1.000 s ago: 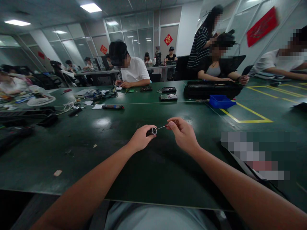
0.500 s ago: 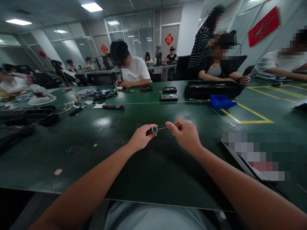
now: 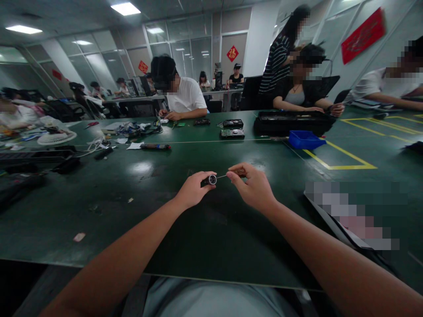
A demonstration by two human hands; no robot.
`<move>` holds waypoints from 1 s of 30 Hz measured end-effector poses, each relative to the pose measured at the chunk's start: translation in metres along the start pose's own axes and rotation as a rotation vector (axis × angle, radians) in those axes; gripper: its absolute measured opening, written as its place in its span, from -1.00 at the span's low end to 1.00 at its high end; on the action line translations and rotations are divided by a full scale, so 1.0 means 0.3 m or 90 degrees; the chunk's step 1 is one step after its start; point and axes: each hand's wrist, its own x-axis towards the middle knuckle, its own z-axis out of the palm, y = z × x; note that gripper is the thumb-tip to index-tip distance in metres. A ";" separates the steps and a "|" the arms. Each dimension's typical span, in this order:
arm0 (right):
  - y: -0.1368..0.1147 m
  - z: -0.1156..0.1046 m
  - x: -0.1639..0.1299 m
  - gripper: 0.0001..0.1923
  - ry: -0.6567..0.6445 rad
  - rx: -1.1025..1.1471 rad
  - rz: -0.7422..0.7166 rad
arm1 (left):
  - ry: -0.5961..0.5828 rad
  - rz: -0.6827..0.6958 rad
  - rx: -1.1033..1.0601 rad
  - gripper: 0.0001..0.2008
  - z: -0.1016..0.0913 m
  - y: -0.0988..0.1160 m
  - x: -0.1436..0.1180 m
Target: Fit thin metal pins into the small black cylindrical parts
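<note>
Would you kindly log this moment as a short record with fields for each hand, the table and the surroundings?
left hand: grips a small black cylinder, silver end facing right
right hand: pinches a thin screwdriver, tip at the cylinder's end
table: dark green, with yellow lines
on table: blue bin, black tray, circuit boards
surroundings: seated people working opposite

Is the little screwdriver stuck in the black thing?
In: thin metal screwdriver, in right hand, has its tip at small black cylinder's silver end.

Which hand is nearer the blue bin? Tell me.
Right. The right hand is closer to the blue bin, which lies beyond it to the right; the left hand is farther left.
</note>
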 end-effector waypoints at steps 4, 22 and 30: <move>-0.010 -0.001 -0.008 -0.86 -0.063 -0.013 -0.083 | 0.011 -0.005 0.002 -0.62 -0.002 -0.007 0.002; -0.010 0.004 -0.004 -0.69 -0.049 -0.050 -0.006 | 0.027 -0.013 0.026 -0.61 -0.004 -0.013 0.003; -0.014 0.003 -0.005 -0.68 -0.058 -0.052 0.002 | 0.027 -0.011 0.030 -0.61 -0.005 -0.014 0.004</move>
